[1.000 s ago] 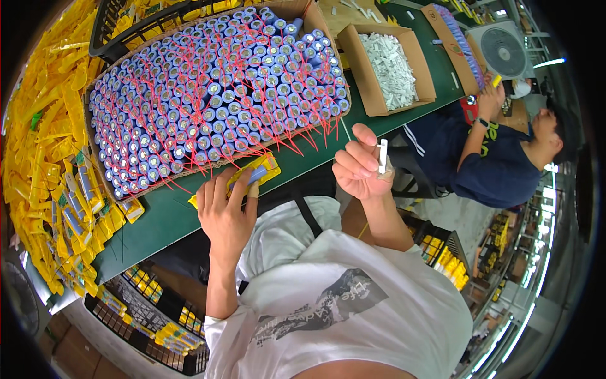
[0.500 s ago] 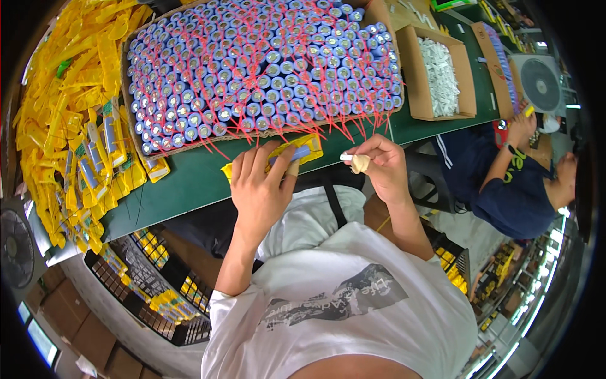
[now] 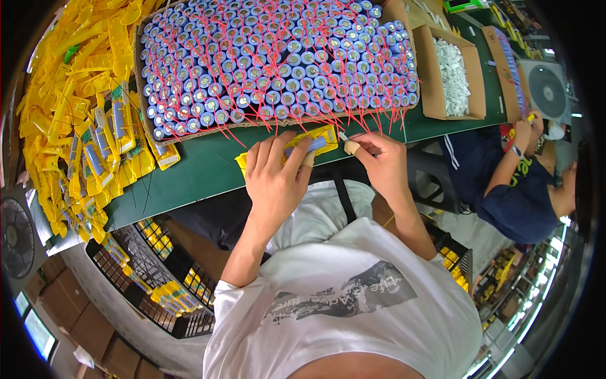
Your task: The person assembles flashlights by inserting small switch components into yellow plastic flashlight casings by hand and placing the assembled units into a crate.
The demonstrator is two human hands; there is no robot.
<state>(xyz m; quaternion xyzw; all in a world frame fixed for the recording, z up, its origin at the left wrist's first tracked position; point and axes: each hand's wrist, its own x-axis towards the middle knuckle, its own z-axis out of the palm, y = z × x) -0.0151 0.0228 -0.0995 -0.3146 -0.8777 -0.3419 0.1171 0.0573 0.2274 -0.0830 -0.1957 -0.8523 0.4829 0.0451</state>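
A yellow plastic casing (image 3: 327, 139) lies at the front edge of the green bench, with a blue cylindrical battery cell (image 3: 299, 149) inside it. My left hand (image 3: 278, 167) is closed over the casing, thumb and fingers across the cell, hiding its left part. At the casing's right end, my right hand (image 3: 383, 161) pinches a small white piece (image 3: 343, 136), too small to name surely. Beige finger covers sit on a digit of each hand. Just beyond both hands stands a cardboard box (image 3: 278, 122) packed with upright blue cells (image 3: 271, 98) with red wires trailing over the front.
Yellow casings (image 3: 82, 101), some with cells and thin black wires, are heaped at the left. At the right, a carton (image 3: 430, 95) holds small white pieces (image 3: 451, 79). A co-worker in dark blue (image 3: 514, 202) sits farther right, near a fan (image 3: 546, 91). Black crates (image 3: 151, 278) stand below the bench.
My right hand has brought the white piece up to the casing's right end, turning its fingers inward. My left hand keeps its hold. The whole view has shifted slightly.
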